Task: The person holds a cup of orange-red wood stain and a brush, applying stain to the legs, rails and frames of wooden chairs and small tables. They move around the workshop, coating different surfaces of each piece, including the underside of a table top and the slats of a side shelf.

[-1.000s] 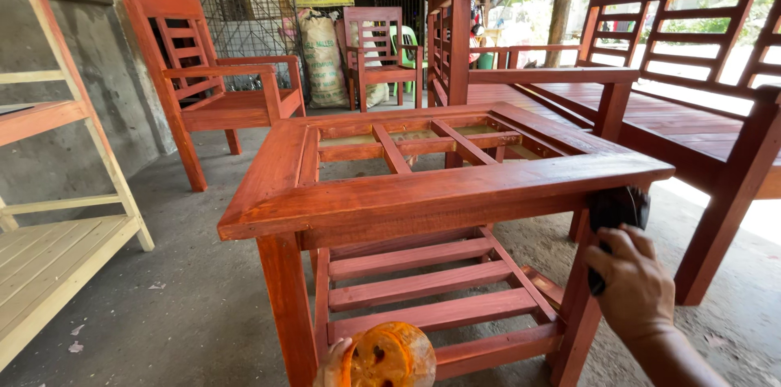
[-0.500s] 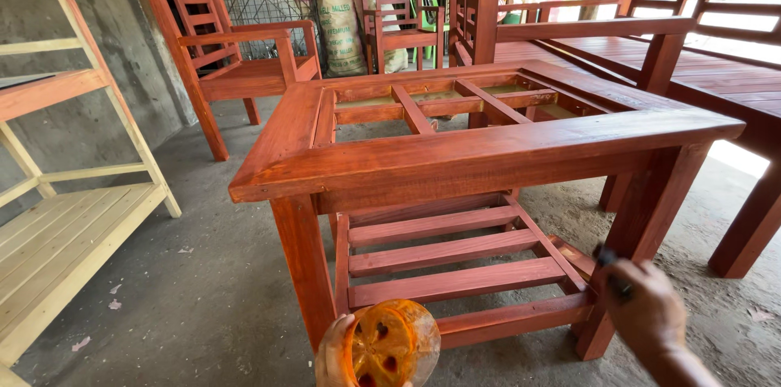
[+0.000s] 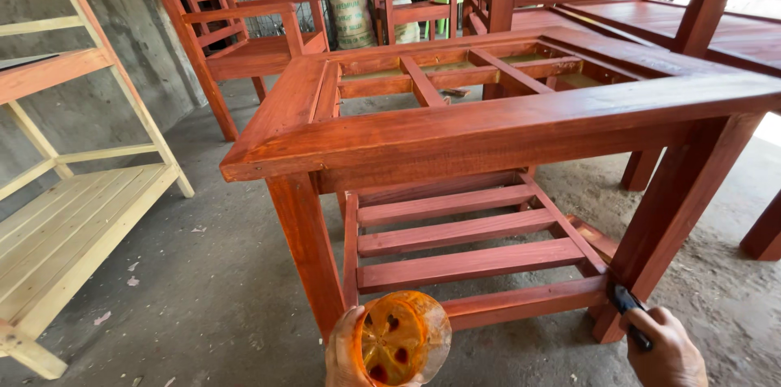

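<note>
A person crouches before a red-stained wooden table [image 3: 488,122] on a dusty concrete floor [image 3: 228,306], the right hand [image 3: 665,348] closed around the dark handle of a small brush [image 3: 628,306] whose tip sits against the foot of the table's front right leg [image 3: 667,216], just where the lower rail [image 3: 521,301] meets it. The left hand [image 3: 346,350] cups a cut-off clear plastic container [image 3: 404,338], smeared orange with stain and tilted so its base faces the camera, held low beside the front left leg [image 3: 313,253]. The work in hand looks to be touch-up staining of the lower frame, with the top and slatted shelf [image 3: 464,232] already evenly coloured. The next stroke seems to call for a short, controlled pass along the joint, keeping the bristles clear of the gritty floor. An unpainted pale wooden rack [image 3: 73,216] stands to the left; matching red chairs [image 3: 244,37] wait behind.
</note>
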